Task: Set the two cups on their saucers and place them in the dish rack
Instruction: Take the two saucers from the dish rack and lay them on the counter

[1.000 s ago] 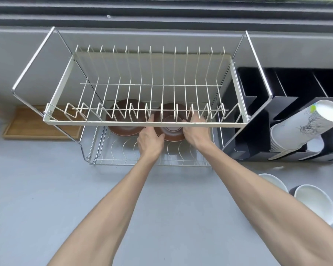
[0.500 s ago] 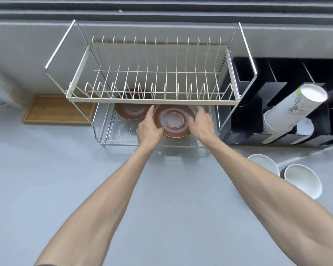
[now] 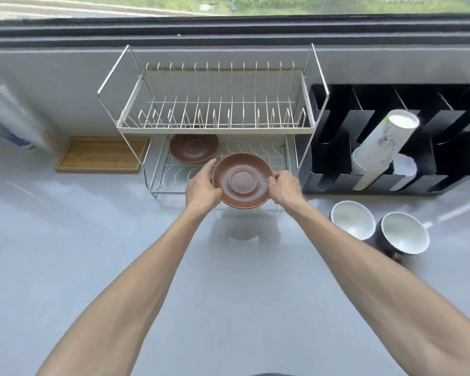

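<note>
Holding brown saucer [image 3: 242,181] level, left hand [image 3: 202,185] and right hand [image 3: 284,187] both grasping rim; cups [image 3: 377,229] sit near-right on desk [image 3: 228,294], right hand closer.

A café or office pantry counter: a dish rack [image 3: 215,128], a black holder [image 3: 445,158] with stacked paper cups [image 3: 377,153], beside a window [image 3: 228,4].

Brown saucer [image 3: 242,180] between left hand [image 3: 201,188], right hand [image 3: 284,185]
</note>
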Action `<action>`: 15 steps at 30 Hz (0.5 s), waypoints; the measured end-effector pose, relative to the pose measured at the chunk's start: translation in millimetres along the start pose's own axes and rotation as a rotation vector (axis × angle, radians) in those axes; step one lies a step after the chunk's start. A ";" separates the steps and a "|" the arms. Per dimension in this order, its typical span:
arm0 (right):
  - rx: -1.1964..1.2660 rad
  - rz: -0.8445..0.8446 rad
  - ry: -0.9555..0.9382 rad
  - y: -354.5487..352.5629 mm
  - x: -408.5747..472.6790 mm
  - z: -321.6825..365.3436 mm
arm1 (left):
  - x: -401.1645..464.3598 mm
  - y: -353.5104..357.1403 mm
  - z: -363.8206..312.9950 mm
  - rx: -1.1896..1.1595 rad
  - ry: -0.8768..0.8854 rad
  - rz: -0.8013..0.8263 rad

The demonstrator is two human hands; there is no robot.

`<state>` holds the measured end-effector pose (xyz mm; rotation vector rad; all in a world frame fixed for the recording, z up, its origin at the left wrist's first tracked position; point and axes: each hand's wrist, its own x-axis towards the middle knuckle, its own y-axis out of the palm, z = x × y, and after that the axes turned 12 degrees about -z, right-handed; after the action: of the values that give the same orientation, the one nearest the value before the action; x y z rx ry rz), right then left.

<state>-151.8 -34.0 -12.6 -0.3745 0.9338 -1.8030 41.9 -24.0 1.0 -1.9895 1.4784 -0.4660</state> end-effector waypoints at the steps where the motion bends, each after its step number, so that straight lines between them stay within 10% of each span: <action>1: 0.010 -0.001 0.005 -3.5 -7.1 -2.1 | -6.9 -3.2 -1.2 0.006 -0.002 0.004; 15: 0.076 -0.039 0.029 -46.7 -86.1 -83.4 | -95.9 15.7 7.2 -0.282 -0.200 0.117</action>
<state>-198.1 86.0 -18.0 -0.3216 0.8804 -1.8787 4.6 65.6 -7.4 -2.0764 1.5904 -0.0057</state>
